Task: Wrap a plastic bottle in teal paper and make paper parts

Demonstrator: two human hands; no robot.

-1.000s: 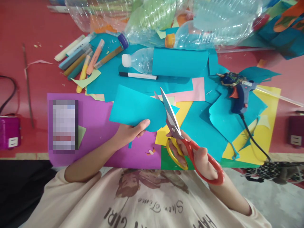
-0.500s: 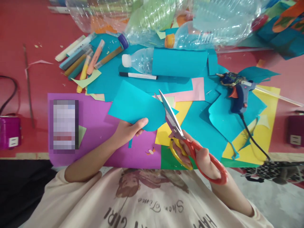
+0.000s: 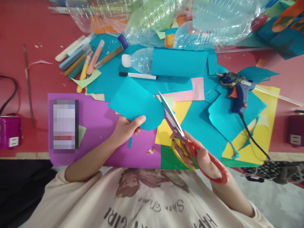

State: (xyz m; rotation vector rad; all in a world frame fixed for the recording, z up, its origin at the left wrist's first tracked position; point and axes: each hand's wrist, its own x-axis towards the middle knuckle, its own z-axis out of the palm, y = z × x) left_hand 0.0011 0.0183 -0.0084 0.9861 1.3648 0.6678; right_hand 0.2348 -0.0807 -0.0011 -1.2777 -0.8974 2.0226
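Observation:
My left hand (image 3: pixel 130 126) pinches the lower edge of a blue paper piece (image 3: pixel 140 103), thumb on top. The paper has a rounded lower right edge and a pointed upper corner. My right hand (image 3: pixel 197 153) is closed round the red and yellow handles of a pair of scissors (image 3: pixel 174 122). The scissor blades are slightly apart and point up and to the left, at the paper's right edge. Beyond the paper lie a black and white marker (image 3: pixel 140 75) and a bottle (image 3: pixel 140 61) wrapped in blue paper.
A glue gun (image 3: pixel 241 95) with its cord lies at the right on blue and yellow sheets. Several markers (image 3: pixel 79 60) are at the upper left. A blurred phone-like object (image 3: pixel 64 125) rests on purple paper (image 3: pixel 99 133). Large clear bottles (image 3: pixel 213 31) lie at the back.
The blue paper has turned slightly in my left hand, which shifted a little left. Its pointed scrap near the blades no longer sticks out to the right. The scissors have moved slightly.

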